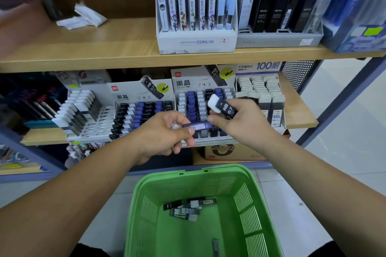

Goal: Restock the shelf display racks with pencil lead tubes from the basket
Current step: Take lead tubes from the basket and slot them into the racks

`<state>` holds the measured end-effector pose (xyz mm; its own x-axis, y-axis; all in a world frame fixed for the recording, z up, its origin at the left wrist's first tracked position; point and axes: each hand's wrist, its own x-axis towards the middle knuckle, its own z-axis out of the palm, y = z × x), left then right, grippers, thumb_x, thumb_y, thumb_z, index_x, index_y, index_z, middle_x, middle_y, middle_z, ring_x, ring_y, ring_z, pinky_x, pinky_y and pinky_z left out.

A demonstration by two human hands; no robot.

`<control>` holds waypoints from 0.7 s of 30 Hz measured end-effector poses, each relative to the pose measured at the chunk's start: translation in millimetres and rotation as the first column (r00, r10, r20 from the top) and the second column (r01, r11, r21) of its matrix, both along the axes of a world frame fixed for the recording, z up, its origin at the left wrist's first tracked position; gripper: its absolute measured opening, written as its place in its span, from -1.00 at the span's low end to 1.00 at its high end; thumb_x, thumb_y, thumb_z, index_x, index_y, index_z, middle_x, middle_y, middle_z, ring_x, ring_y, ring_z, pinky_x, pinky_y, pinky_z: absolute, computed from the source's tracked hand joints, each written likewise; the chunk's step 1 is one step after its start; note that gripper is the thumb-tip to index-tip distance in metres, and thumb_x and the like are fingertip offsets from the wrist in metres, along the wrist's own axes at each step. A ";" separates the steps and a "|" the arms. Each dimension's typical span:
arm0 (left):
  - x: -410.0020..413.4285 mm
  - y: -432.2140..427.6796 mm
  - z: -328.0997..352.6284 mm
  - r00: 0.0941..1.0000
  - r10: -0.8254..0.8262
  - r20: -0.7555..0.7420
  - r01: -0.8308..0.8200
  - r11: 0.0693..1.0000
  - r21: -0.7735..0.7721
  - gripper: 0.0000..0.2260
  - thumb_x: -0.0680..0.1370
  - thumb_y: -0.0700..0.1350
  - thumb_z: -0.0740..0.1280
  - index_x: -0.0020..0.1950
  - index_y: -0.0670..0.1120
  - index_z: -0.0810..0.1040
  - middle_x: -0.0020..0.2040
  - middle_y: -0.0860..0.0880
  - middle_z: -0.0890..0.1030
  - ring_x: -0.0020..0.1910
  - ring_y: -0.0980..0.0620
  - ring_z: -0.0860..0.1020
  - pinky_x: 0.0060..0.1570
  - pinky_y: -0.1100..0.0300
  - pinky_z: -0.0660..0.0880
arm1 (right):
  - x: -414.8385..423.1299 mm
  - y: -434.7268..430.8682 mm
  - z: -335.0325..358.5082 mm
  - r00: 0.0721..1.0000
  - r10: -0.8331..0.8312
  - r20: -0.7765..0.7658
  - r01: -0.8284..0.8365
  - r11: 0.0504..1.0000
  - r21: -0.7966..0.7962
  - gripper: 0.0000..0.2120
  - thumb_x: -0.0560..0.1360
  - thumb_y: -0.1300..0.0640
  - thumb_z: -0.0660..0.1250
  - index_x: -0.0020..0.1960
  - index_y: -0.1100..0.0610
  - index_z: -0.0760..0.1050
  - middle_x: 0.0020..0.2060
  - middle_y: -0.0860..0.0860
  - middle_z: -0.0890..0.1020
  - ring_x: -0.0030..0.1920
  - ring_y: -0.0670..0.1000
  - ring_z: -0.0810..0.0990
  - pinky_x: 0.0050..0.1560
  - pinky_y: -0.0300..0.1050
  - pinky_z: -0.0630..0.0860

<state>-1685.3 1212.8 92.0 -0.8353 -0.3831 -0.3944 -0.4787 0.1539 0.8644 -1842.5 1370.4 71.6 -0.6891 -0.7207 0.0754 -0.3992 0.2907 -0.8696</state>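
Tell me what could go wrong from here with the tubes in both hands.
1. The right hand holds the black HB 0.7 tube while its thumb seems to touch the blue tube that the left hand pinches. Either tube could slip and perhaps miss the green basket.
2. The rack behind looks sorted in columns by colour, so a tube might go into the wrong column.

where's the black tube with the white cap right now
In the head view, right of centre, the black tube is held in the right hand, in front of the lower display rack, just above the blue tube in the left hand.
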 end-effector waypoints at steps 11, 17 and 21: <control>44.1 -36.2 -5.3 0.961 0.262 -0.093 -0.236 0.946 0.223 -0.78 0.71 0.00 0.26 0.07 -0.15 0.48 -0.25 -0.13 0.62 -0.50 0.09 0.37 -0.56 0.29 0.08 | 40.4 -45.4 21.4 0.964 0.187 0.190 -0.187 0.982 -0.016 -0.92 0.51 0.09 0.53 -0.03 0.07 0.70 -0.18 0.12 0.74 -0.38 -0.03 0.59 -0.29 -0.22 0.52; 71.5 -57.8 -6.0 0.977 0.201 -0.074 -0.202 0.979 -0.014 -0.85 0.66 -0.06 0.38 0.05 -0.14 0.60 -0.16 -0.08 0.70 -0.40 0.11 0.43 -0.49 0.26 0.31 | 58.0 -81.5 16.1 0.963 0.169 0.208 -0.174 0.985 0.005 -0.80 0.54 0.01 0.49 -0.08 0.15 0.66 -0.34 0.03 0.72 -0.54 -0.16 0.42 -0.48 -0.28 0.37; 74.6 -69.1 -10.6 0.980 0.191 -0.064 -0.193 0.981 -0.030 -0.83 0.66 -0.03 0.37 0.01 -0.14 0.59 -0.21 -0.05 0.66 -0.40 0.09 0.43 -0.46 0.25 0.32 | 64.3 -106.9 15.2 0.932 0.122 0.341 -0.102 0.992 -0.078 -0.84 0.54 0.10 0.50 0.04 0.17 0.64 -0.25 0.14 0.72 -0.53 -0.06 0.33 -0.54 -0.24 0.25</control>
